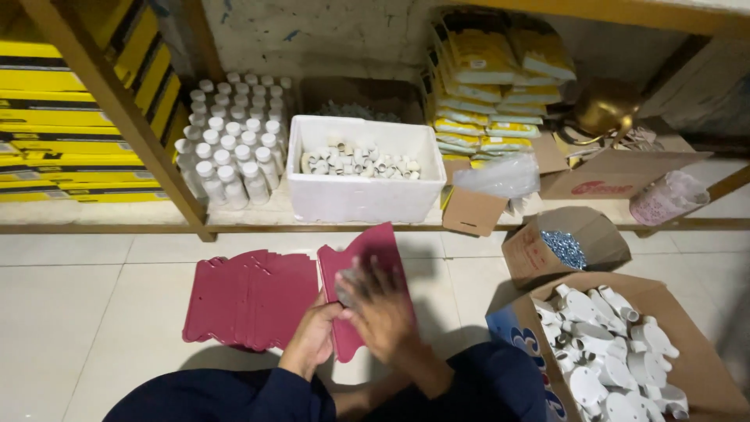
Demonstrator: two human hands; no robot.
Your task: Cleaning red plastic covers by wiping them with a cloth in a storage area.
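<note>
We sit on a pale tiled floor (70,312), working from left to right. Far to the left of our hands, flat yellow-and-black cartons (55,117) fill a wooden shelf. Just left of our left hand lies a row of flat maroon die-cut cardboard panels (250,301), overlapping one another on the tiles. Our left hand (312,337) grips the lower edge of one more maroon cardboard panel (373,248), which stands tilted up off the floor in front of us. Our right hand (383,309) is spread across the face of that panel, fingers curled over a small pale piece that is too blurred to identify; whether it is truly gripped, we cannot tell. The panel looks light, thin and fairly stiff but easy to crease, so it is best held by its edges. Beyond our hands stand white-capped plastic bottles (230,148) and a white foam box of short white tubes (359,168). To the right of our right hand sit a small carton of blue-grey screws (564,248) and an open cardboard box of white plastic fittings (617,352).
</note>
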